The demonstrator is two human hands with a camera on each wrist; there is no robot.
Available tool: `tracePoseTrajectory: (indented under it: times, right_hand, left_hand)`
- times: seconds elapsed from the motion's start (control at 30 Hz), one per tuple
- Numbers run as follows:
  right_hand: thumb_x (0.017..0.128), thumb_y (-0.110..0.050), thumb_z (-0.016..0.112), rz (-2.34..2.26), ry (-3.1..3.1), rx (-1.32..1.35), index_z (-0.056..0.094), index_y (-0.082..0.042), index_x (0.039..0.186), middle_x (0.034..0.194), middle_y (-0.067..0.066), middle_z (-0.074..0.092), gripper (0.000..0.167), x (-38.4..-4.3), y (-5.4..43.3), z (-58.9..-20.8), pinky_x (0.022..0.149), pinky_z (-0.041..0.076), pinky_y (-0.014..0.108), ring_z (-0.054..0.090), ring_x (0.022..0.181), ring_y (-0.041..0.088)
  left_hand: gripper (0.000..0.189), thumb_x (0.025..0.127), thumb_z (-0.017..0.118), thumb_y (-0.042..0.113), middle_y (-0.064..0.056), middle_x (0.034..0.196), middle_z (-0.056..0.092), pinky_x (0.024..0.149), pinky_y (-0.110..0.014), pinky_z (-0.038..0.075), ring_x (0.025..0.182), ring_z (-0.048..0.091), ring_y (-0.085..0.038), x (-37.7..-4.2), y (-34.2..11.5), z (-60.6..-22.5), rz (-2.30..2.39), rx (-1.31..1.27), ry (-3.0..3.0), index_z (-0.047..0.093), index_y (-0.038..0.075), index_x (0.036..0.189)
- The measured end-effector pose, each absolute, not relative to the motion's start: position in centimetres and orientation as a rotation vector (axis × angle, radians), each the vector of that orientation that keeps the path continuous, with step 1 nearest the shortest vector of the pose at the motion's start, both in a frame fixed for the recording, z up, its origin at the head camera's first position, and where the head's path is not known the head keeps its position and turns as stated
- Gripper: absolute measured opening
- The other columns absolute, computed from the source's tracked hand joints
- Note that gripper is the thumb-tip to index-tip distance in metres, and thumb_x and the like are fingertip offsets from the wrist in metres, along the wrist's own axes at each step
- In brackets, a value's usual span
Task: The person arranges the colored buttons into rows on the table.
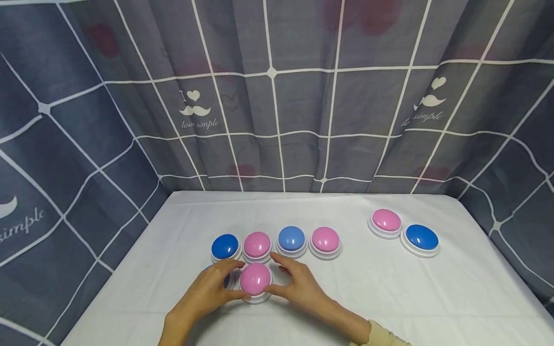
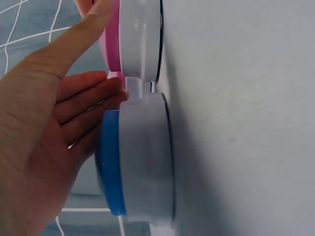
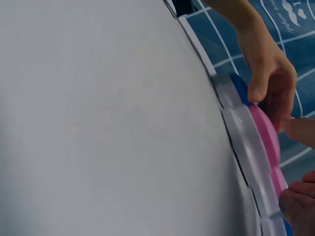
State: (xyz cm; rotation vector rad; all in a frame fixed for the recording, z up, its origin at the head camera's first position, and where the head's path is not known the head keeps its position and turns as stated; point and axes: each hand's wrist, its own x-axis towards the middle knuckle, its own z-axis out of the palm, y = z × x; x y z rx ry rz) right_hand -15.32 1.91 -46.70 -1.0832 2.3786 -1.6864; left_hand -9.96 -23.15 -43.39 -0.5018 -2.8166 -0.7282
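Observation:
A pink dome push button (image 1: 255,278) in a white base sits at the front of a cluster on the white-covered table. My left hand (image 1: 212,286) holds it from the left, thumb at its near edge and index finger toward its far side. From the right my right hand (image 1: 303,287) holds the same button, thumb on its side and index finger reaching to the pink button (image 1: 257,245) behind. Beneath my left hand a blue button (image 2: 112,162) stands beside the front pink one, mostly hidden in the head view.
Behind the hands, a row has a blue button (image 1: 225,246), a lighter blue button (image 1: 291,239) and another pink button (image 1: 325,240). Farther right, a pink button (image 1: 386,220) and a blue button (image 1: 420,238) stand close together. A grey checked curtain (image 1: 303,105) encloses the table's back and sides.

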Motion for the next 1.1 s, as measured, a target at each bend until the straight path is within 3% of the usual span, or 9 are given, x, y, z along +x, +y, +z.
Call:
tracePoseTrajectory:
  times: [0.23,0.47,0.73,0.93,1.1]
  right_hand:
    - [0.077,-0.016,0.087,-1.824,2.402,-1.004,0.052,0.006,0.138,0.14,0.021,0.054,0.074,-16.8,6.1,-45.0,0.102,0.044,0.035,0.053,0.126,0.037]
    - [0.077,-0.018,0.087,-1.835,2.607,-0.76,0.051,0.0,0.142,0.142,0.016,0.053,0.077,-18.4,11.9,-43.3,0.101,0.043,0.035,0.053,0.128,0.033]
    - [0.081,-0.023,0.084,-1.815,2.706,-0.593,0.048,-0.004,0.145,0.144,0.015,0.052,0.075,-18.4,16.5,-42.9,0.098,0.041,0.022,0.051,0.13,0.03]
    - [0.081,-0.026,0.084,-1.755,2.772,-0.465,0.044,-0.001,0.147,0.147,0.019,0.047,0.081,-18.3,18.5,-42.3,0.097,0.039,0.018,0.047,0.132,0.036]
    - [0.084,-0.031,0.081,-1.666,2.831,-0.333,0.035,0.003,0.151,0.153,0.022,0.037,0.087,-18.9,20.4,-41.9,0.098,0.035,0.017,0.038,0.137,0.041]
  left_hand:
    - [0.067,0.074,0.084,0.048,0.004,0.122,0.065,0.097,-0.044,0.049,0.116,0.06,-0.017,-11.1,-21.9,-41.7,-0.89,-0.513,-2.798,0.065,0.011,0.127]
    - [0.07,0.077,0.082,0.05,0.004,0.134,0.059,0.103,-0.049,0.044,0.129,0.051,-0.02,-13.6,-18.0,-39.1,-1.019,-0.486,-2.786,0.061,0.016,0.135]
    - [0.069,0.081,0.08,0.046,-0.004,0.136,0.059,0.1,-0.044,0.047,0.128,0.053,-0.024,-17.0,-12.9,-38.1,-0.975,-0.693,-2.762,0.058,0.011,0.137]
    - [0.064,0.082,0.083,0.033,-0.009,0.132,0.061,0.103,-0.038,0.045,0.124,0.056,-0.023,-19.3,-9.1,-38.2,-0.987,-0.841,-2.662,0.059,0.002,0.133]
    - [0.069,0.082,0.081,0.039,-0.006,0.135,0.06,0.107,-0.035,0.04,0.128,0.053,-0.021,-21.1,-5.6,-38.3,-1.039,-0.867,-2.677,0.057,0.003,0.136]
